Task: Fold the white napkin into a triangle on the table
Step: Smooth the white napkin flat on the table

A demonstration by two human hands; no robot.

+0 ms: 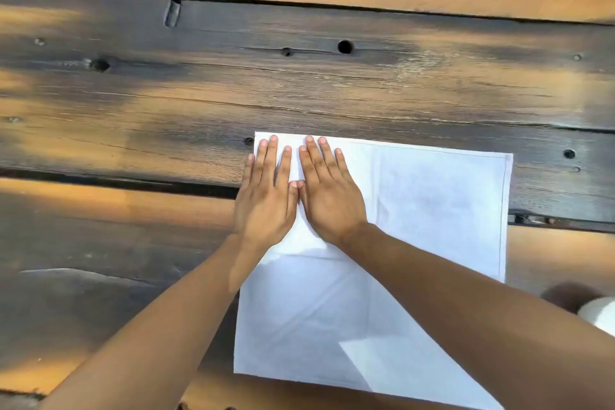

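The dark wooden tabletop (366, 83) holds the white napkin (432, 210), spread flat. The left hand (266, 200) and right hand (327, 196) lie open on its far left corner. Press evenly, smoothing wrinkles first.

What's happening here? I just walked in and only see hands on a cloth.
A person is working on a white cloth napkin spread flat on a dark, weathered wooden plank table. Both bare hands lie palm down, side by side, on its far left corner: the left hand at the left edge, the right hand beside it, thumbs touching. The napkin is still an open square showing crease lines; no triangle fold yet.
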